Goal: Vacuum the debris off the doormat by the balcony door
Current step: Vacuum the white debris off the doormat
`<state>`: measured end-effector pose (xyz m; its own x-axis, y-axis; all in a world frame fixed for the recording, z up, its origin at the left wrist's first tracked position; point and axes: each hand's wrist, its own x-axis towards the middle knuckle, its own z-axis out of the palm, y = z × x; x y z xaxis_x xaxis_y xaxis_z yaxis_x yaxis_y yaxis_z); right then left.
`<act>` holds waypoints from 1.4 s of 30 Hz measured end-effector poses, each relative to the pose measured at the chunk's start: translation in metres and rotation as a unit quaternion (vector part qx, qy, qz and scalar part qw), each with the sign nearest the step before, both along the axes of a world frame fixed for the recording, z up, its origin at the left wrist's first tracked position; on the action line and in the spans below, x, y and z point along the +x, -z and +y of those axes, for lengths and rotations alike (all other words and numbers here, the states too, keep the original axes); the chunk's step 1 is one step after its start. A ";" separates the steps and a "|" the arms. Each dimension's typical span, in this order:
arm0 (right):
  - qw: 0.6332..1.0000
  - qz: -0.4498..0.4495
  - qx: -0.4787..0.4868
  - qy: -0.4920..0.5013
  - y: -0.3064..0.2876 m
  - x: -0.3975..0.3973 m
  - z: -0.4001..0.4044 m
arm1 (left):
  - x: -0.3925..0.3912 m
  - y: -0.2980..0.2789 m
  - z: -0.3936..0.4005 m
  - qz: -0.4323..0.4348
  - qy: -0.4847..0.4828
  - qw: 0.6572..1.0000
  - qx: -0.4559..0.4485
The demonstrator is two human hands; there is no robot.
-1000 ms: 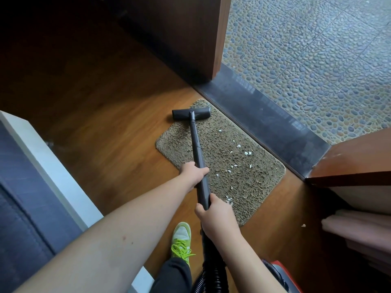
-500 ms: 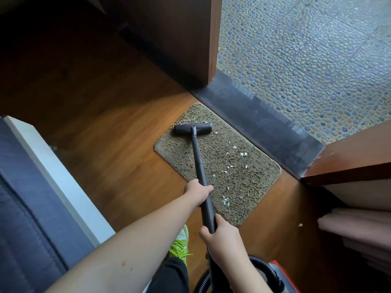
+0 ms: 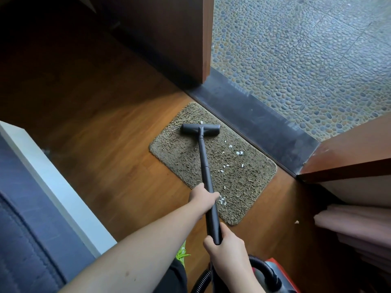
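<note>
A shaggy brown doormat [image 3: 177,157] lies on the wood floor against the dark door sill. Small white debris bits [image 3: 239,153] are scattered over its right half. A black vacuum wand [image 3: 204,161] runs from my hands to its floor head [image 3: 200,130], which rests on the mat's far part, with one white bit just beyond it. My left hand [image 3: 202,197] grips the wand midway. My right hand [image 3: 224,246] grips its lower end near the hose.
The dark sill [image 3: 260,123] and pebble balcony floor [image 3: 306,60] lie beyond the mat. A wooden door [image 3: 169,39] stands open at the back. White-edged blue furniture [image 3: 42,187] is at left, a red vacuum body with black hose [image 3: 270,273] at bottom right, folded fabric [image 3: 359,227] and one white scrap [image 3: 296,222] at right.
The floor head has been drawn back from the mat's far corner towards me and slightly right across the mat. Both hands came nearer with the wand.
</note>
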<state>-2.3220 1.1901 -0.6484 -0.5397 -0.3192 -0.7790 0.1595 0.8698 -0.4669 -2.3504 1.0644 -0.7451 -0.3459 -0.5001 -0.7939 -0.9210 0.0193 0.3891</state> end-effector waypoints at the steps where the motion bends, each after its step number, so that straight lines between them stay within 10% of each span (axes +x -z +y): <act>1: 1.000 0.002 0.000 0.003 0.001 -0.003 -0.003 | -0.004 0.000 -0.003 0.000 0.003 1.000 0.002; 42: 1.000 -0.001 0.010 -0.001 -0.007 0.018 0.046 | 0.017 -0.013 0.049 -0.011 0.014 1.000 0.006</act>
<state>-2.3037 1.2362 -0.6417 -0.5377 -0.3042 -0.7863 0.1594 0.8791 -0.4492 -2.3333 1.1134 -0.7323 -0.3428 -0.4800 -0.8075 -0.9283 0.0413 0.3695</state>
